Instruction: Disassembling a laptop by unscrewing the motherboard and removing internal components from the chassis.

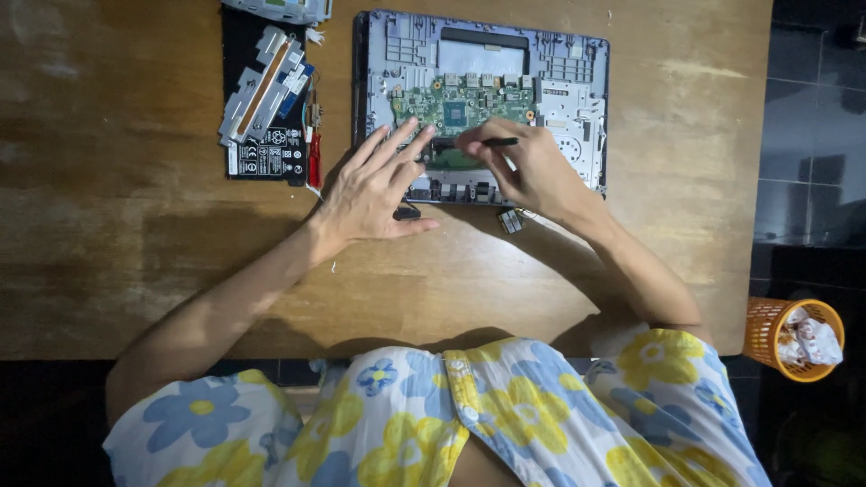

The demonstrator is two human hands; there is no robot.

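One orange basket (769, 329) holds crumpled white paper (809, 335) beside table (631, 261).

Looks like a home repair corner: a worn wooden surface (135, 271) on dark floor tiles (807, 135), an opened laptop chassis (483, 99) with removed parts (266, 86) alongside, an orange wastebasket (767, 329) nearby

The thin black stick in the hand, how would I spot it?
Find the opened laptop on the wooden table. The right hand pinches a thin black tool above the green circuit board. It is the only dark, pencil-like rod there.
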